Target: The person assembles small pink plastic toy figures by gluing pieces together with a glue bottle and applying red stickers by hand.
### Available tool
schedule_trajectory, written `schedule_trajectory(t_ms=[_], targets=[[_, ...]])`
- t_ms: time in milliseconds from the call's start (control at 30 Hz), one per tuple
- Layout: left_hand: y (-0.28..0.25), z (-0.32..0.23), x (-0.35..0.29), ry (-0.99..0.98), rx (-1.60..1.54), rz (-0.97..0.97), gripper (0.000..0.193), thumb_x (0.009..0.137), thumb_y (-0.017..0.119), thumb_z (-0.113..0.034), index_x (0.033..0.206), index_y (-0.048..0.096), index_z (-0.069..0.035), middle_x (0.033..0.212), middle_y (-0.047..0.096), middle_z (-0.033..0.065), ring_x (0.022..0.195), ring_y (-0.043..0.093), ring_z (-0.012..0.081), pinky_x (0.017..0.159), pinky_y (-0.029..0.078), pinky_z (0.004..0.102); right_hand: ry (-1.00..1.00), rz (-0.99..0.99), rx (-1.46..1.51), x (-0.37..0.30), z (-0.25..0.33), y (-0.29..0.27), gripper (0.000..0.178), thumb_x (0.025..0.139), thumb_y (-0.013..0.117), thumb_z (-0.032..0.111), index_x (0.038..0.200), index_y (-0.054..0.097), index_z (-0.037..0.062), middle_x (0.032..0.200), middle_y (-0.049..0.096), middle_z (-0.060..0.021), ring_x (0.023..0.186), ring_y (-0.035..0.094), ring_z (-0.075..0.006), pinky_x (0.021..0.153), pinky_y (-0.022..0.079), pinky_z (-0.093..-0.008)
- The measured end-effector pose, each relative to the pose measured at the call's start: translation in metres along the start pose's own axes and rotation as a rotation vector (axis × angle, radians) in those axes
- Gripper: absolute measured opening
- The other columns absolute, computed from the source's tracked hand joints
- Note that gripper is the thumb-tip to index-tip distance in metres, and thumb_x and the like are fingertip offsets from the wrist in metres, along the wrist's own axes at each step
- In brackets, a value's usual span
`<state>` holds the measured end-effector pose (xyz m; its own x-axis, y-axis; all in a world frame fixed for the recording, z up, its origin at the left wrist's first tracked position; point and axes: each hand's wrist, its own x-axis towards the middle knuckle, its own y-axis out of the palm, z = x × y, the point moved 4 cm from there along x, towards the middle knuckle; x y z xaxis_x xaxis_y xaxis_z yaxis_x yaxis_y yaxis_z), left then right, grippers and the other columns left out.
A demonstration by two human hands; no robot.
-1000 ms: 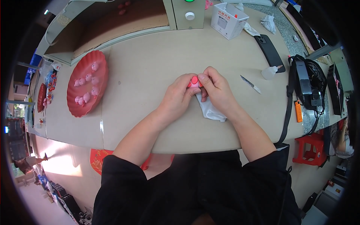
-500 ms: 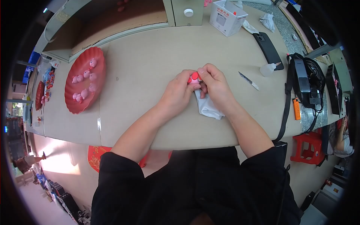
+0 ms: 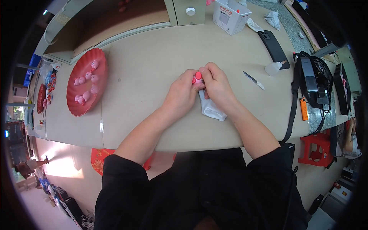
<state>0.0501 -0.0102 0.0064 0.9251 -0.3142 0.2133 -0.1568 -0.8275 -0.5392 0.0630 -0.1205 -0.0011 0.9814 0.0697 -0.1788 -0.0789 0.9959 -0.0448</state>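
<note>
Both hands meet above the middle of the table. Between their fingertips sits a small pink figurine with red round parts (image 3: 197, 78). My left hand (image 3: 182, 89) is closed on its left side, thumb toward the front. Fingers of my right hand (image 3: 217, 85) pinch it from the right and hide part of it. Under the right hand a white cloth (image 3: 211, 110) hangs down and lies on the table. To the right of the hands lies a craft knife (image 3: 253, 80) with a pale handle.
At the left stands a red scalloped tray (image 3: 72, 103) holding several pink figurines (image 3: 94, 78). Toward the right are a white squeeze bottle (image 3: 272, 69), a black phone (image 3: 274, 46), a white box (image 3: 230, 18), an orange lighter (image 3: 304, 109) and a black strapped bag (image 3: 312, 82). A red stool (image 3: 315, 150) stands beyond.
The right hand's fingers have curled in closer around the figurine, covering more of its right side. The left hand has barely moved.
</note>
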Motion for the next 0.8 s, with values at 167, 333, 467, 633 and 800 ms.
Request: schedule_trajectory(t_ms=[167,333,467,633,800], targets=[[-0.003,0.018,0.004,-0.269,-0.498,0.025,0.022,0.091,0.043,-0.019,0.104,0.046,-0.003,0.08,0.057,0.0094,0.059,0.05,0.0143,0.051,0.04,0.0225,0.084,0.022,0.077,0.01,-0.002,-0.005,0.026,0.088,0.044,0.024,0.076,0.044,0.0013,0.064,0.049,-0.0053,0.043,0.043,-0.0104,0.038,0.04,-0.027],[-0.01,0.022,0.005,-0.512,-1.171,0.137,0.043,0.092,0.027,-0.043,0.103,0.045,-0.005,0.069,0.053,0.0056,0.047,0.041,0.0109,0.039,0.03,0.0204,0.092,0.071,0.473,0.001,-0.001,-0.013,0.023,0.086,0.049,0.021,0.076,0.044,0.0015,0.072,0.049,-0.0036,0.053,0.047,-0.0088,0.045,0.045,-0.0254],[-0.003,0.019,0.0,-0.615,-1.397,0.262,0.053,0.091,0.019,-0.051,0.098,0.045,-0.006,0.062,0.051,0.0057,0.043,0.04,0.0117,0.034,0.029,0.0212,-0.084,0.117,0.371,-0.005,0.009,-0.008,0.017,0.086,0.048,0.016,0.087,0.05,-0.001,0.071,0.048,-0.0028,0.053,0.046,-0.0076,0.047,0.044,-0.0241],[-0.005,0.018,-0.002,-0.635,-1.431,0.28,0.058,0.089,0.015,-0.054,0.094,0.046,-0.005,0.057,0.05,0.0074,0.039,0.041,0.0128,0.031,0.028,0.0205,-0.08,0.248,0.332,-0.008,0.01,0.002,0.027,0.088,0.044,0.012,0.112,0.05,0.0001,0.07,0.046,0.0018,0.056,0.044,-0.0062,0.05,0.043,-0.0221],[-0.002,0.005,-0.004,-0.686,-1.276,0.382,0.067,0.087,0.013,-0.058,0.082,0.049,-0.001,0.052,0.05,0.0083,0.034,0.044,0.0121,0.027,0.028,0.0183,-0.13,0.235,0.216,-0.012,0.012,0.006,0.029,0.09,0.043,0.021,0.106,0.052,-0.0012,0.071,0.05,-0.0011,0.053,0.044,-0.006,0.048,0.042,-0.0211]])
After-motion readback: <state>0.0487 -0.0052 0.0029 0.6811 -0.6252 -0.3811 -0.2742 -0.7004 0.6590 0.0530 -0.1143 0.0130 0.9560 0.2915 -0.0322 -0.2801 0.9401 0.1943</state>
